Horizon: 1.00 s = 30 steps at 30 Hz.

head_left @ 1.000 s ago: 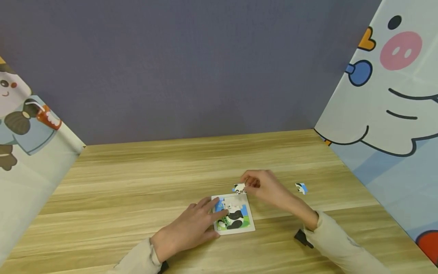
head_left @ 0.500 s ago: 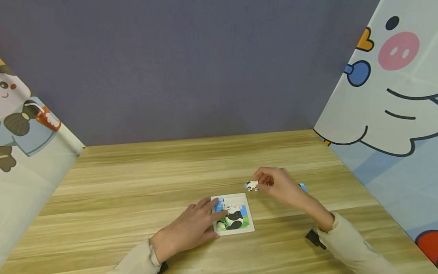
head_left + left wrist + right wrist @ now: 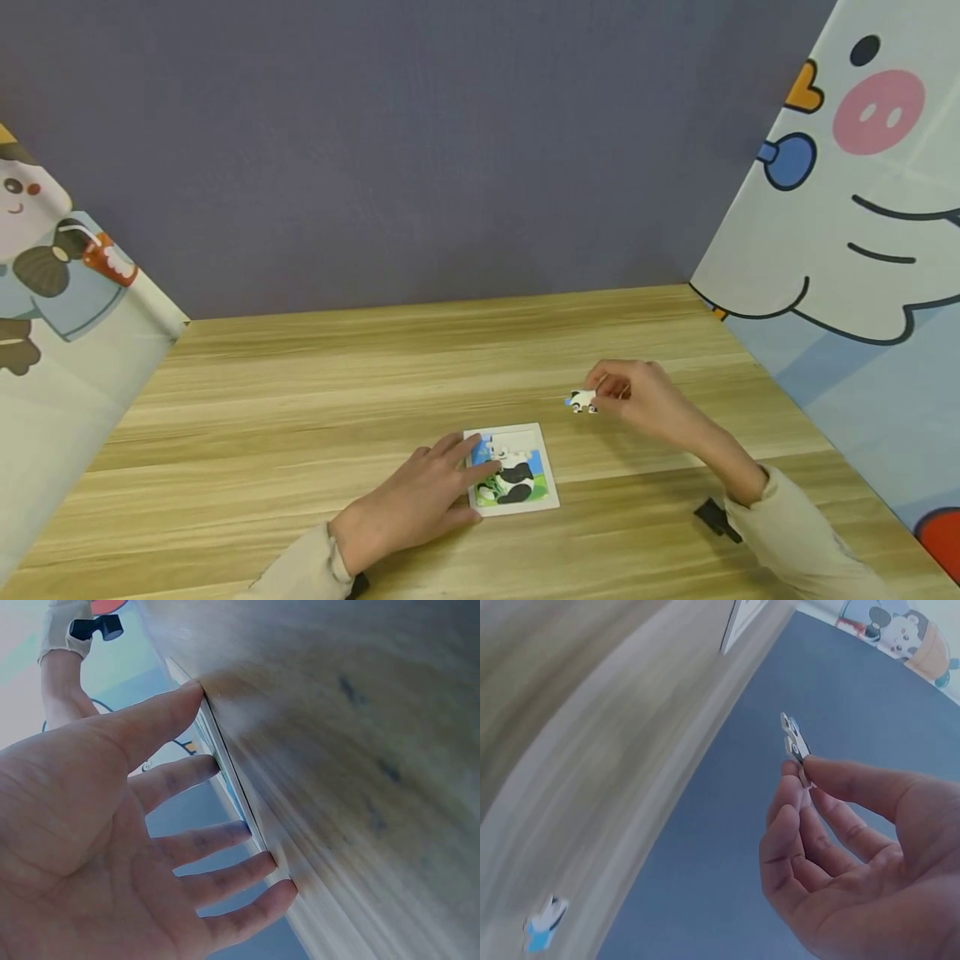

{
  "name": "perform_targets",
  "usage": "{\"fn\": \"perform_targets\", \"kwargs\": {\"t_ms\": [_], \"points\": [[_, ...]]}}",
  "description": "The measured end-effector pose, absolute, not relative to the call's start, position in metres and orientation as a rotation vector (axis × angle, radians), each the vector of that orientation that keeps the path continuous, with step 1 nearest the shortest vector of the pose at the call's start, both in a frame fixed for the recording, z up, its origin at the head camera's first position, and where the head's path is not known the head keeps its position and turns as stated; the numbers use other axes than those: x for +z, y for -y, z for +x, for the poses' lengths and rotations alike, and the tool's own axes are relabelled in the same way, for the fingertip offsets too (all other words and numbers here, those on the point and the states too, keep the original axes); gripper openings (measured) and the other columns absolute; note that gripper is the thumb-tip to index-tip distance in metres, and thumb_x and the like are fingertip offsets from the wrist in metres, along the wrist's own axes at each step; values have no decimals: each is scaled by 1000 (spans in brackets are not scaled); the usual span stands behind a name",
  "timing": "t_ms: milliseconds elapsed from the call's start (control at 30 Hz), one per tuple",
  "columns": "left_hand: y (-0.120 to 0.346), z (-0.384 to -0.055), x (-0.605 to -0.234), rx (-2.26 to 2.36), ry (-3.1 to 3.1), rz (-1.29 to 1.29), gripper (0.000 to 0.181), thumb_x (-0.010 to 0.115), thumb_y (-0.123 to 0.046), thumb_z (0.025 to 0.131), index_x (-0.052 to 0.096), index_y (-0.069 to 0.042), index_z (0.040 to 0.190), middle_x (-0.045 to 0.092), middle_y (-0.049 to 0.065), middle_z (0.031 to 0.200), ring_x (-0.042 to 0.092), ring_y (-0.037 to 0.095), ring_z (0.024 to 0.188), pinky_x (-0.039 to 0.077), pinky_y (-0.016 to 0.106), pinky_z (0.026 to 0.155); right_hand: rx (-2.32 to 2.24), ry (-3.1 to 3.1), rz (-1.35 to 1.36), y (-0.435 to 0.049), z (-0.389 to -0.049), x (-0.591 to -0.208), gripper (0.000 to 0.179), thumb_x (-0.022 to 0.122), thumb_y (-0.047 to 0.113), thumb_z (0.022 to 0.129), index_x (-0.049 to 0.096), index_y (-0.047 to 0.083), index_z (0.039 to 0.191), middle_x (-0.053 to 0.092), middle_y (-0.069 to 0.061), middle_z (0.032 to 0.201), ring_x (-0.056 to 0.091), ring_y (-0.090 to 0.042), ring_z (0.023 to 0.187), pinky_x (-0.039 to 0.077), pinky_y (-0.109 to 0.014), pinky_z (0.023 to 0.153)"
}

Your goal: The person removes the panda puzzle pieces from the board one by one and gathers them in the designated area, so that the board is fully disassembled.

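A square panda jigsaw puzzle in a white frame (image 3: 550,483) lies flat on the table. My left hand (image 3: 422,500) rests on its left side, fingers spread and nearly straight; the left wrist view has the fingertips (image 3: 281,895) along the frame's edge. Back and right of the puzzle, my right hand (image 3: 651,406) pinches a puzzle piece (image 3: 581,401) with a panda face between thumb and fingers. That piece is held above the table, edge-on in the right wrist view. A second blue, white and black puzzle piece (image 3: 544,925) lies on the table, hidden behind the right hand in the head view.
The wooden table (image 3: 300,400) runs back to a dark grey wall (image 3: 435,158). Cartoon-printed panels, one with a pig-like snout (image 3: 877,112), stand at left and right. A black device (image 3: 717,520) is at the right wrist.
My right hand has moved right and slightly back, carrying the pinched puzzle piece away from the frame. It now covers the second piece in the head view. The left hand stays put.
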<state>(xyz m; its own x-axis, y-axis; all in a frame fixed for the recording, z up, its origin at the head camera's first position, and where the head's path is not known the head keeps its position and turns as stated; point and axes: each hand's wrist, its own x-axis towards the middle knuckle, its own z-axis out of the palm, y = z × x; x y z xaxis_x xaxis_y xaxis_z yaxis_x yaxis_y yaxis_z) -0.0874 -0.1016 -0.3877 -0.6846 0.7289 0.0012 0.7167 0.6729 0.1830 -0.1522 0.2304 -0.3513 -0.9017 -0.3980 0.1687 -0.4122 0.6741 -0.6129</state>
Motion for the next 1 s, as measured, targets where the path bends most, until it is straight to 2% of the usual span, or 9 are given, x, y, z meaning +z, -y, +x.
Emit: {"fn": "perform_targets", "kwargs": {"t_ms": [267,1000], "points": [[101,-88,-387,240,-2816,1212,57,69,-41,93,53,-23,146,42,18,153,42,38,138,48,56,95,1013,2871,648,-250,-157,-344,14,72,0,88,69,11,96,70,2,78,63,-18,68,47,-28,55],[101,-85,-387,270,-2801,1174,59,68,-41,93,50,-27,148,37,17,156,39,38,140,46,57,99,1025,3129,622,-282,-182,-372,11,70,-1,86,67,5,96,69,-2,76,60,-19,63,48,-30,55]]}}
